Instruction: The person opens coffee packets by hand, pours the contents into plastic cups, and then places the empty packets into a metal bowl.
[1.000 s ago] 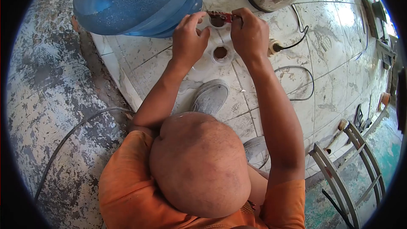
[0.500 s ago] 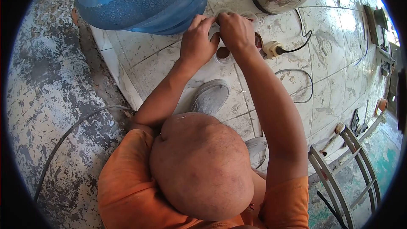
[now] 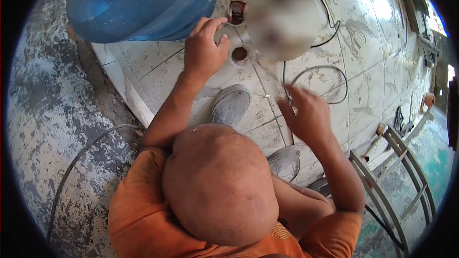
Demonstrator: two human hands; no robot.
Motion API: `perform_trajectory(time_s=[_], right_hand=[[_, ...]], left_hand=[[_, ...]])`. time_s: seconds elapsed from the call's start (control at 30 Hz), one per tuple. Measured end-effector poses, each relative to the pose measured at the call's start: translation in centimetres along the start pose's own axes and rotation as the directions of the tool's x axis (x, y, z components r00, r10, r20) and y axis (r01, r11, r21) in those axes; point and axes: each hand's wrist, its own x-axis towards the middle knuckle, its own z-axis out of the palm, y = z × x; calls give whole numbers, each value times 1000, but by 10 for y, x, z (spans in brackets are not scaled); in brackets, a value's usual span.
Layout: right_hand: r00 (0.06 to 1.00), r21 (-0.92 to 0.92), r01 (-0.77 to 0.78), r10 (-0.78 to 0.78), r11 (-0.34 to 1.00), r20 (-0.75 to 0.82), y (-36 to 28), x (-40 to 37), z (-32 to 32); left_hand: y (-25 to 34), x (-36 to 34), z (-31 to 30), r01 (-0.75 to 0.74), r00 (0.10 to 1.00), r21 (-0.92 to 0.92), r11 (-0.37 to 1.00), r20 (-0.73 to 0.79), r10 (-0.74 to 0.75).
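cup: small clear cup, brown stuff inside, sitting on the tile floor
left hand: fingers curled against the cup, can't tell if it's actually gripping
right hand: fingers spread, empty, over a black cable
around: blue water jug, red packet, grey shoe
hard to see: blurry patch just right of the cup

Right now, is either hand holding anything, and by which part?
The left hand touches the rim of the small clear cup on the floor; whether it grips cannot be told. The right hand is open, holding nothing.
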Motion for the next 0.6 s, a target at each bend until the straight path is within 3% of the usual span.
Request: perform_trajectory(time_s=[0.07, 0.1, 0.13, 0.2, 0.27, 0.3, 0.4, 0.43, 0.47, 0.5, 0.6], right_hand=[[951, -84, -135, 153, 987, 268, 12, -74, -29], [862, -145, -225, 266, 964, 431, 18, -109, -39], [850, -140, -270, 304, 953, 431, 16, -140, -47], [724, -261, -455, 524, 852, 448, -11, -224, -56], [842, -305, -406, 483, 861, 241, -41, -261, -33], [762, -275, -545, 605, 792, 231, -58, -266, -21], [794, -108, -579, 589, 808, 153, -87, -284, 0], [761, -86, -625, 629, 776, 158, -93, -294, 7], [813, -39, -574, 575, 818, 93, -98, -302, 15], [859, -3, -511, 511, 860, 19, -101, -311, 21], [866, 64, -499, 500, 864, 9, -102, -336, 30]], left_hand=[[4, -2, -3, -32, 999, -38, 999, 17, 33], [14, -2, -8, -13, 998, -112, 994, 53, 19], [24, -1, -12, 11, 995, -187, 982, 101, 8], [46, -5, -12, 5, 974, -252, 968, 219, 52], [66, -7, -10, 20, 940, -316, 949, 329, 90], [77, -8, -10, -14, 906, -364, 931, 390, 166], [108, 1, -15, -73, 731, -470, 880, 575, 368], [122, 6, -18, -140, 646, -477, 868, 620, 445], [138, 9, -20, -208, 556, -488, 848, 654, 513], [156, 13, -22, -208, 521, -504, 838, 668, 531], [216, 21, -35, -420, 212, -521, 743, 740, 639]])
